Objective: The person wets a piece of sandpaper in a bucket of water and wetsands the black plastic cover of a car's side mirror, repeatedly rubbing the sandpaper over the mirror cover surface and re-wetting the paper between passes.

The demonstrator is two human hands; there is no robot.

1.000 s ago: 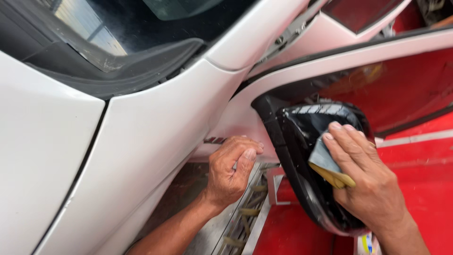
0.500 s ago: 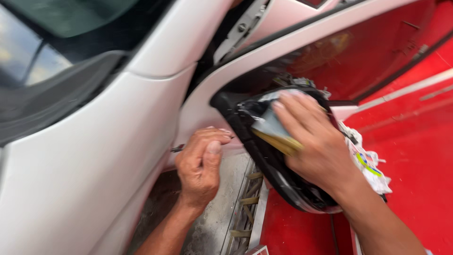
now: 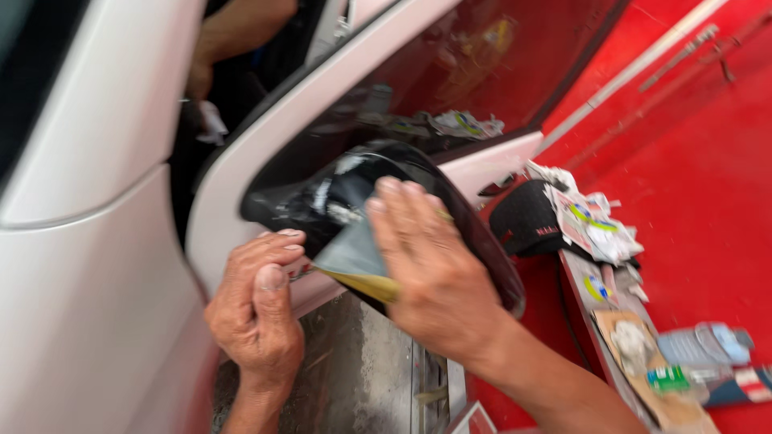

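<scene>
My right hand (image 3: 430, 269) presses a grey-and-yellow sanding pad (image 3: 354, 261) flat against the glossy black side mirror housing (image 3: 322, 197) of a white car. My left hand (image 3: 257, 309) rests with curled fingers on the white door panel (image 3: 233, 201) just below and left of the mirror, thumb up, touching the edge by the pad. The mirror hangs off the open white door, whose tinted window (image 3: 482, 64) reflects red.
Another person's arm (image 3: 233, 36) reaches in the gap between body and door at the top. Crumpled paper, a black pad (image 3: 527, 221), a plastic bottle (image 3: 708, 345) and wrappers lie along a ledge at right. Red floor (image 3: 708, 201) spreads to the right.
The view has swung left and closer. My right hand with the pad slid down and left across the mirror housing, and my left hand stays by the door below it.
</scene>
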